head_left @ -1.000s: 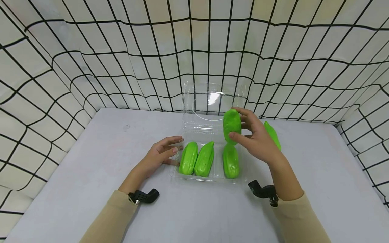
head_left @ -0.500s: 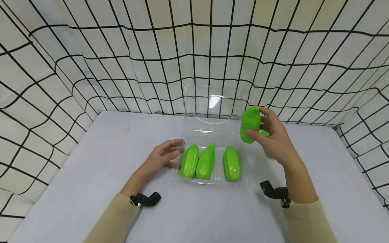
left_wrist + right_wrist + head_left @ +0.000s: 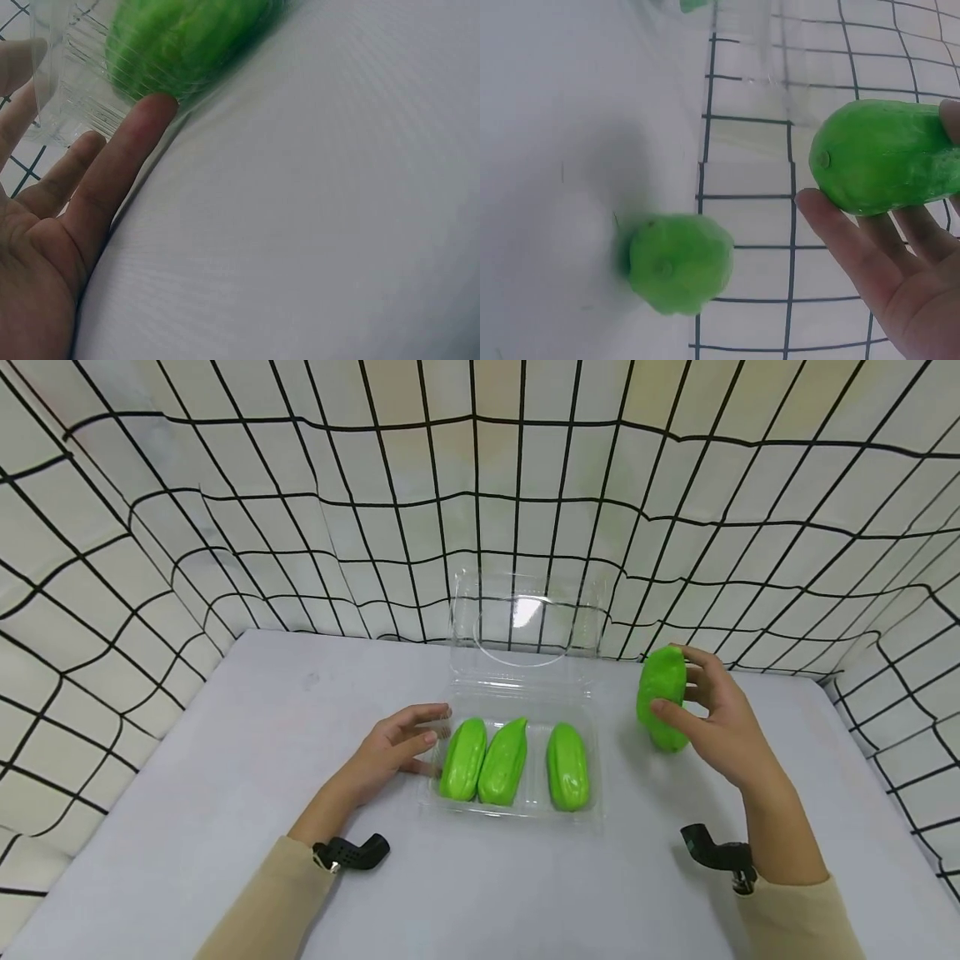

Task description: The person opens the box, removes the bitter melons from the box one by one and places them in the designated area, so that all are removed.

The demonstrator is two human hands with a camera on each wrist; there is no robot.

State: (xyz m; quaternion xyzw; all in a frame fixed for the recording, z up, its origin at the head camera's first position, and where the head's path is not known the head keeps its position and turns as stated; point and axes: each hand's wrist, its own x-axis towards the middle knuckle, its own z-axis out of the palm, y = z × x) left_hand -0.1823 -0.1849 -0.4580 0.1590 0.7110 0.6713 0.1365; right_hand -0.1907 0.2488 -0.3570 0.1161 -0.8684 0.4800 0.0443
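My left hand (image 3: 390,747), fingers loosely spread against the clear box (image 3: 536,781), three gourds (image 3: 503,762) lying inside, my right hand (image 3: 723,722) gripping another gourd (image 3: 660,681) in the air rightward, one more gourd (image 3: 679,262) on the table (image 3: 487,893) below, upright lid (image 3: 525,631) behind, black grid (image 3: 474,418) beyond.

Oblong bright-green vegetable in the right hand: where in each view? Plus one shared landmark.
Head: oblong bright-green vegetable right of centre, held by the right hand.
Left wrist: not in it; the upper green piece is another.
Right wrist: right side, above mid-height; the lower green piece is another.
Shared landmark: black square-mesh grid, at the left edge in left wrist.
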